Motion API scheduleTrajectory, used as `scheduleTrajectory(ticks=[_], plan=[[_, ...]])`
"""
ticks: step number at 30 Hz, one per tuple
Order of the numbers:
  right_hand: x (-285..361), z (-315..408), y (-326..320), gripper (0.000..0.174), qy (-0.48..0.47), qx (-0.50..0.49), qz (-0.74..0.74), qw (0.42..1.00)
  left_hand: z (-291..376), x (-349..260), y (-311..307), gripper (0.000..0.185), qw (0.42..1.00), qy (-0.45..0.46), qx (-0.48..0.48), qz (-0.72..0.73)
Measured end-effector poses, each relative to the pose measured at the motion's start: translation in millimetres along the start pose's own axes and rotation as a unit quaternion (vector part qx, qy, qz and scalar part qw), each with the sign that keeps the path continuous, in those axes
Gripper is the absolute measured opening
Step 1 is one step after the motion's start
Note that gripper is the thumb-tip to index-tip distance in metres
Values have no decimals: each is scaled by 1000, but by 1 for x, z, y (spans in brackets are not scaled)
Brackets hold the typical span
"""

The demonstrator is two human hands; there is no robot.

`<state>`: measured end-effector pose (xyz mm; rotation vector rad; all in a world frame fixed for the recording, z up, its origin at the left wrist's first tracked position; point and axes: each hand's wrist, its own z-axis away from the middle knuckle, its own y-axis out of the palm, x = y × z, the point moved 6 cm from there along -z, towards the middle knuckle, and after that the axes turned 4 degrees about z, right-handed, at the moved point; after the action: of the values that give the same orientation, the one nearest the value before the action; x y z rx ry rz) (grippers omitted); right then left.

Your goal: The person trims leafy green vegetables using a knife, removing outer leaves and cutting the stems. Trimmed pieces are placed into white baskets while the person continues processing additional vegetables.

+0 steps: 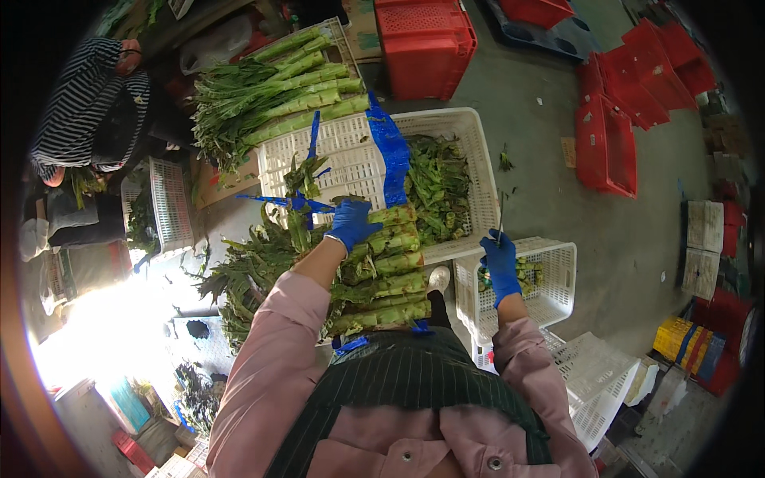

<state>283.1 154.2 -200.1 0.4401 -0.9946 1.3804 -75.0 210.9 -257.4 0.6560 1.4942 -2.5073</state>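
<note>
My left hand (352,224), in a blue glove, grips the topmost of a row of leafy celtuce stalks (400,261) lying side by side in front of me. Their cut ends point right and their leaves (245,275) spread left. My right hand (501,260), also gloved in blue, holds a thin knife (501,212) with its blade pointing away from me. Beneath that hand stands a white crate (562,281) containing short cut pieces. Beyond the stalks, a larger white crate (487,179) holds a heap of trimmed leaves (439,185) on its right side.
Blue tape (388,155) crosses the large crate. Peeled-looking celtuce (299,89) lies in a row behind it. Red crates (424,48) stand at the back, with more red crates (606,143) on the right. A person in striped clothing (77,107) bends over at the left.
</note>
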Motion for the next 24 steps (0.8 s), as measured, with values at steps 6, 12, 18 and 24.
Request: scheduleTrajectory(ticks=[6, 12, 18, 24], plan=[[28, 33, 17, 23, 15, 58, -51, 997, -1, -12, -11, 69, 993, 37, 114, 18], [109, 75, 65, 28, -75, 139, -95, 983, 60, -11, -115, 63, 987, 112, 30, 116], [168, 102, 100, 26, -183, 223, -70, 955, 147, 18, -257, 42, 822, 27, -236, 518], [171, 131, 92, 26, -128, 225, -89, 962, 164, -7, -345, 51, 696, 200, -222, 653]])
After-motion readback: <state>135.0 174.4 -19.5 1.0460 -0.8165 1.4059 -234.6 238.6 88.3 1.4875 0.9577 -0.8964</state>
